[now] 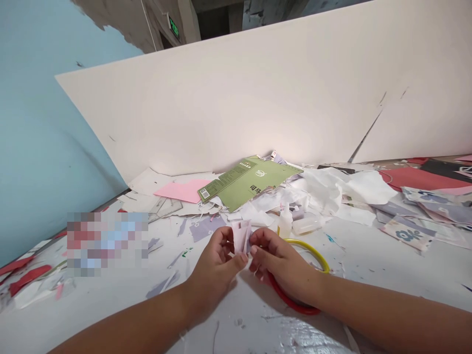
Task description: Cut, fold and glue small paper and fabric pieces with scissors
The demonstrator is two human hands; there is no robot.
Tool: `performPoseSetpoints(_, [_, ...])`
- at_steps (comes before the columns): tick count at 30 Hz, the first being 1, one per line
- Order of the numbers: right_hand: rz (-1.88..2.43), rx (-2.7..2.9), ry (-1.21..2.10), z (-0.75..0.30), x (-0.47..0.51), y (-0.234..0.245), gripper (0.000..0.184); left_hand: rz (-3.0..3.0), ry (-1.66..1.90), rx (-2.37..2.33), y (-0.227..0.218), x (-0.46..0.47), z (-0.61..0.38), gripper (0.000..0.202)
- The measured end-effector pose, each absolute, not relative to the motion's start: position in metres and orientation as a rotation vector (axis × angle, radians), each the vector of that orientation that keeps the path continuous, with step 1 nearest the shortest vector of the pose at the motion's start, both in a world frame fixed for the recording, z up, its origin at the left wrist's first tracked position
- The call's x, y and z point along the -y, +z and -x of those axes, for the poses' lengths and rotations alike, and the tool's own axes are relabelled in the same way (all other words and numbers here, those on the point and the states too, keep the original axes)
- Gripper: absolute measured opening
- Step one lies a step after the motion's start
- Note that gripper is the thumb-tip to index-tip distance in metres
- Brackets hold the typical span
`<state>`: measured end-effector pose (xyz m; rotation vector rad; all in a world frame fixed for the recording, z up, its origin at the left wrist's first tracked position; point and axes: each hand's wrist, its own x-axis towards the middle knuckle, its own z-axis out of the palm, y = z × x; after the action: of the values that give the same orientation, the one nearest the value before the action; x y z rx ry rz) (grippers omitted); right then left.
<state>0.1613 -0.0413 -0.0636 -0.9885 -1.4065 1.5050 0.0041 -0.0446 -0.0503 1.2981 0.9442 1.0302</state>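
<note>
- Left hand [219, 265]: on the near side of the green card [260, 182]; thumb and fingers clamped on folded paper.
- Right hand [282, 263]: likewise nearer than the green card; thumb and fingertips close together at the paper's right edge; cannot tell whether pinched firmly on it.
- Folded paper [241, 238]: pale pinkish-white, held up between both hands, in front of the green card.
- Yellow loop [313, 250] and red loop [295, 306]: nearer than the green card and to its right, partly beneath the right hand and forearm.
- Small bottle [285, 225]: translucent, upright, just in front of the green card's right half.
- Second bottle [306, 225]: clear, lying down, nearer than the green card, off its right end.
- Pink sheet [180, 191]: touching the green card's left end.
- Crumpled white paper [320, 189]: heaped right of the green card.
- Red sheet [409, 178]: well to the right of the green card.
- White panel [239, 98]: behind the green card.
</note>
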Motion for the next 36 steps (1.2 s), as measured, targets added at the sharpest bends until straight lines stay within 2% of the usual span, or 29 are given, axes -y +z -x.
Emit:
performPoseSetpoints(3, [0.929,1.525,1.487,-0.164,0.045,-0.063,0.033,-1.362,1.027,-0.974,-0.054,0.044,-0.004,0.046])
performPoseSetpoints(5, [0.951,1.536,1.457,-0.164,0.044,-0.064,0.031,-1.404,0.999,-1.000,-0.055,0.044,-0.004,0.047])
performPoseSetpoints(8, [0.969,1.390,1.544,-0.162,0.040,-0.066,0.023,-1.424,0.986,-1.009,-0.053,0.044,-0.003,0.040])
performPoseSetpoints(11, [0.922,1.175,1.698,-0.159,0.035,-0.064,0.020,-1.411,1.064,-1.146,-0.049,0.040,-0.002,0.032])
performPoseSetpoints(16, [0.917,1.061,1.743,-0.159,0.029,-0.059,0.020,-1.417,1.122,-1.221,-0.049,0.030,0.001,0.030])
performPoseSetpoints(23, [0.895,0.933,1.715,-0.165,0.030,-0.061,0.016,-1.336,1.201,-1.284,-0.055,0.022,0.009,0.033])
performPoseSetpoints(29, [0.951,0.973,1.595,-0.162,0.033,-0.064,0.028,-1.365,1.237,-1.308,-0.053,0.024,0.010,0.030])
performPoseSetpoints(36, [1.005,1.016,1.531,-0.158,0.034,-0.065,0.020,-1.345,1.269,-1.324,-0.052,0.020,0.013,0.030])
